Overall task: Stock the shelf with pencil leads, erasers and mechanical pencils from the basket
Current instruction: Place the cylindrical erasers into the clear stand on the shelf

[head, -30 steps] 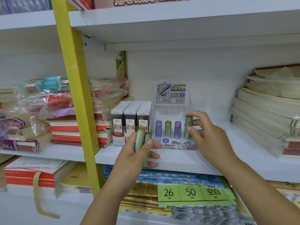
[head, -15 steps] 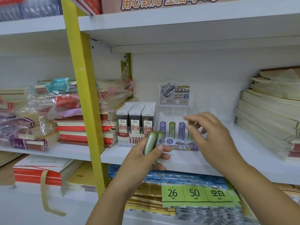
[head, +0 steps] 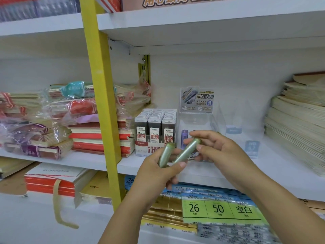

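Note:
My left hand (head: pixel 158 170) grips two green pencil lead tubes in front of the white shelf (head: pixel 202 170). One green tube (head: pixel 166 154) stands upright in the fist. The other green tube (head: pixel 189 150) leans to the right, and my right hand (head: pixel 221 152) pinches its upper end between thumb and fingers. Behind my hands stands a clear display box (head: pixel 197 120) with a printed header card; a purple tube (head: pixel 184 139) shows in it, the rest hidden by my hands. To its left sits a box of grey 0.5 lead cases (head: pixel 155 128).
Stacks of red and wrapped notebooks (head: pixel 98 136) lie left of the lead boxes, behind a yellow upright post (head: pixel 100 103). A tall pile of cream notebooks (head: pixel 297 124) fills the right end. A second clear box (head: pixel 246 134) stands beside the display. Green price labels (head: pixel 219 209) lie below.
My right hand left the display box, came back toward me and took hold of the top of one green tube in my left hand. The view moved closer.

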